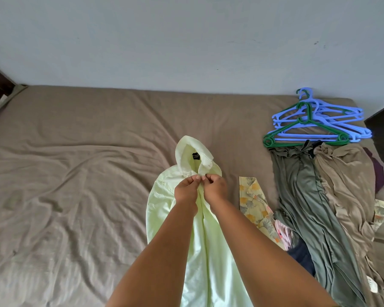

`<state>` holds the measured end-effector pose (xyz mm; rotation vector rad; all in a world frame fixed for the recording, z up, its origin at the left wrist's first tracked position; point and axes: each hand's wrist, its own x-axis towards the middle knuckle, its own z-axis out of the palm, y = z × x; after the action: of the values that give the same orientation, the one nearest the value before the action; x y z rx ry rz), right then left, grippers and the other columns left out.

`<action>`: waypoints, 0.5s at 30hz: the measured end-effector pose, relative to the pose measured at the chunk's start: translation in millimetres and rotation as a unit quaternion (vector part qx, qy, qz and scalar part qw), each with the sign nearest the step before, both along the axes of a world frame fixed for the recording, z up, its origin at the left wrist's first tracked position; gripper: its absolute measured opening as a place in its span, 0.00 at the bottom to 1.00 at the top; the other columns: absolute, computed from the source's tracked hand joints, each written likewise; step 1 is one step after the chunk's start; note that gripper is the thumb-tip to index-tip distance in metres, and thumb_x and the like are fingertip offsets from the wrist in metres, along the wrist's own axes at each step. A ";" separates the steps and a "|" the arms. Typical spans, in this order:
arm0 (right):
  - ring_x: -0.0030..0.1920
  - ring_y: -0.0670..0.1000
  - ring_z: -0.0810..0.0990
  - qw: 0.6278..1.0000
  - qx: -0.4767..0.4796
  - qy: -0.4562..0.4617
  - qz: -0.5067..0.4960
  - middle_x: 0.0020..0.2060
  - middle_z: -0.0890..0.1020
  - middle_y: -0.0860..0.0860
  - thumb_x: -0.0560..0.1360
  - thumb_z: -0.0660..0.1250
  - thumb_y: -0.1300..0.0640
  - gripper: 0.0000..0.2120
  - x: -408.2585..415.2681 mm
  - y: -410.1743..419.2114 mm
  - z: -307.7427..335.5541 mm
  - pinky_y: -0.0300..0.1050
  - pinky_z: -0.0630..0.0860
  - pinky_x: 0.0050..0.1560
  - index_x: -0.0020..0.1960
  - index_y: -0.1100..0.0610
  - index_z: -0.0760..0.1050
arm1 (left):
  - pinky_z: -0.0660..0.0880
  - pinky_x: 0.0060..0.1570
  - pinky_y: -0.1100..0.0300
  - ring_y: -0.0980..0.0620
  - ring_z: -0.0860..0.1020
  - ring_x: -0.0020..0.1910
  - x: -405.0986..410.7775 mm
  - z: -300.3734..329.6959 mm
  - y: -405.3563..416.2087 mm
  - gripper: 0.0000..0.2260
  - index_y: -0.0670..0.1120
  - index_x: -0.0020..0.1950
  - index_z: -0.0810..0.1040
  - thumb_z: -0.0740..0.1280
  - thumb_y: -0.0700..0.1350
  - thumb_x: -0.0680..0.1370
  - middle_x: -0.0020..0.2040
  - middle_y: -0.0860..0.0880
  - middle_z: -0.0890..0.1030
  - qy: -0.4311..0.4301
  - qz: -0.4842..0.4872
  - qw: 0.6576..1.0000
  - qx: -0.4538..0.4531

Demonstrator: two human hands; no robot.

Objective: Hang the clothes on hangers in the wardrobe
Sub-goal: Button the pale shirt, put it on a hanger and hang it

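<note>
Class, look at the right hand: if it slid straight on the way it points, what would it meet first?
The right hand, pinching the pale green shirt, points toward its collar; it would probably meet that first.

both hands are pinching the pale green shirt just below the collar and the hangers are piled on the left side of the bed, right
Not quite. In the head view the hangers lie on the right side of the bed, not the left. Both the left hand and right hand do pinch the shirt below the collar.

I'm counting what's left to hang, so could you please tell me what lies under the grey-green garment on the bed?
Under the grey-green garment, a floral shirt, pink fabric and something navy poke out. How far they extend underneath is hidden.
</note>
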<state>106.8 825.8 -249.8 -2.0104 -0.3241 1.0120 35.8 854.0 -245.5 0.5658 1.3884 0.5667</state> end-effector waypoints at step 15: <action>0.41 0.49 0.84 0.994 0.102 0.001 -0.025 0.38 0.83 0.48 0.76 0.66 0.66 0.09 -6.5 -3.2 0.7 0.46 0.81 0.50 0.44 0.53 0.80 | 0.71 0.35 0.67 0.57 0.76 0.33 -1.6 4.0 13.1 0.00 0.45 0.45 0.81 0.71 0.41 0.76 0.37 0.50 0.81 0.047 -0.008 0.998 0.030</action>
<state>100.3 822.6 -249.1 -1.8244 -0.3598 0.9118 34.3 867.1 -241.4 0.6576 1.4586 0.5764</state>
